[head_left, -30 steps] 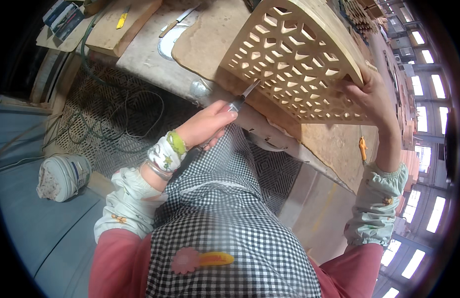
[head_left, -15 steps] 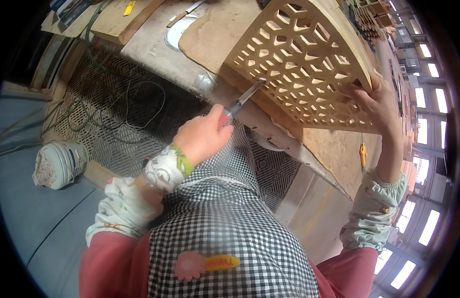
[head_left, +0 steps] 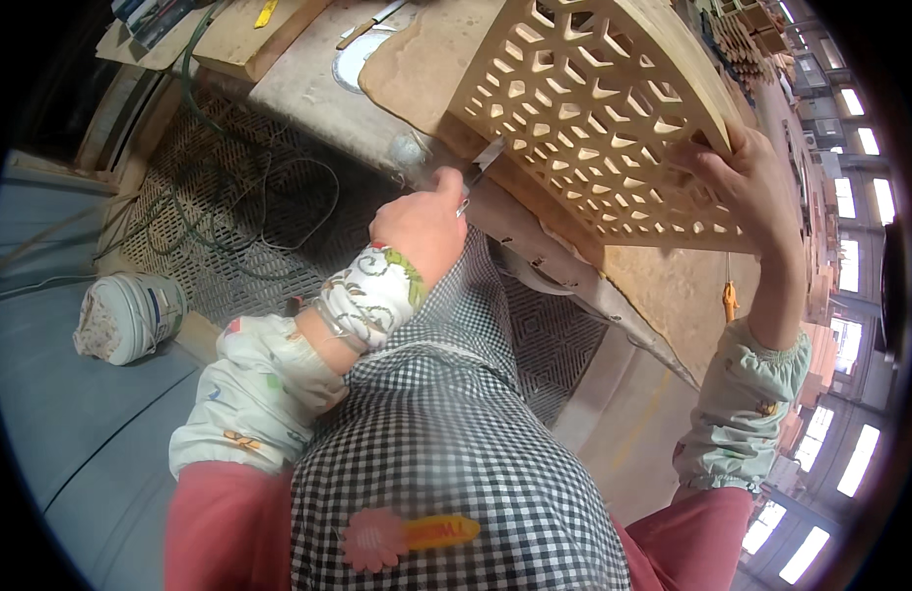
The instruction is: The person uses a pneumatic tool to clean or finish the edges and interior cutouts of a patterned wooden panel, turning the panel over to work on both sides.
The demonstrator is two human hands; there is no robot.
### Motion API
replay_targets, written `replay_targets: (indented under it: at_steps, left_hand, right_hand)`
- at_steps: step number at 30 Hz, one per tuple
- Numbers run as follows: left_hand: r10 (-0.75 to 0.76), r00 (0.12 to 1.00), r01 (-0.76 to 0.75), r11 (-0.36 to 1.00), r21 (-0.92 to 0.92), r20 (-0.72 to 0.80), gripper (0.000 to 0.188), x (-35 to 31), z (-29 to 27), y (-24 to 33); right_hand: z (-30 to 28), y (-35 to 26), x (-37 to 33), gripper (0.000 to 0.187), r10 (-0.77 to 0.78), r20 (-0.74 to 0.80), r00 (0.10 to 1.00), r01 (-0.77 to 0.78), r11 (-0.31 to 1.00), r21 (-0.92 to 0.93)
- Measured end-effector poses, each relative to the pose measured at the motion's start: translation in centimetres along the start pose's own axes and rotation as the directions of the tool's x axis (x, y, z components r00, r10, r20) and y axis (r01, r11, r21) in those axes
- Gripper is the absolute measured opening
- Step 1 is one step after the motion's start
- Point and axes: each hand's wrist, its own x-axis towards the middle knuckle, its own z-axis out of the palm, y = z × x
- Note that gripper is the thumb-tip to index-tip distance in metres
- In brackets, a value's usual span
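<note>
My left hand (head_left: 422, 222) is closed around a utility knife (head_left: 488, 160), its flat metal blade pointing up and right. The blade tip is close to the lower left edge of a wooden lattice panel (head_left: 584, 128), cut through with many angular holes; whether they touch I cannot tell. My right hand (head_left: 747, 187) grips that panel by its right edge, thumb on the pierced face and the other fingers partly hidden. Tilted up, the panel stands on a brown sheet (head_left: 663, 295) over the workbench.
On the bench's far left lie a second knife (head_left: 372, 25), a white round disc (head_left: 356, 67) and a wooden block (head_left: 254, 39). A silvery ball-like lump (head_left: 409, 150) sits at the bench edge. Below are a patterned mat (head_left: 220, 167) with hoses and a white bucket (head_left: 131, 317).
My left hand has moved slightly up and right and turned with the knife, whose blade tip has shifted left and up along the panel's edge. My right hand still holds the panel.
</note>
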Motion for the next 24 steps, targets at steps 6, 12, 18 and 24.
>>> replay_targets:
  at_steps: [6,12,18,24]
  left_hand:
    - [-0.035,0.999,0.035,0.999,-0.03,-0.009,0.032,1.9,-0.5,1.0]
    - [-0.037,0.997,0.049,0.976,-0.211,0.061,0.036,-1.8,-1.0,-0.8]
    - [0.063,0.987,-0.017,0.955,-0.296,0.147,0.048,-5.2,-1.0,-0.7]
    - [0.074,0.997,-0.072,0.986,-0.153,0.012,0.04,-2.7,-0.1,1.1]
  right_hand:
    - [0.4,-0.4,-0.5,0.029,0.013,-0.03,0.999,-0.014,1.0,-0.019]
    - [1.0,-1.3,-0.9,0.028,0.047,-0.044,0.998,-0.047,0.999,-0.007]
    - [1.0,-0.4,-0.6,0.03,-0.029,-0.084,0.996,0.025,0.998,-0.049]
    - [1.0,-0.8,-0.6,0.033,0.004,-0.099,0.995,-0.009,0.999,-0.049]
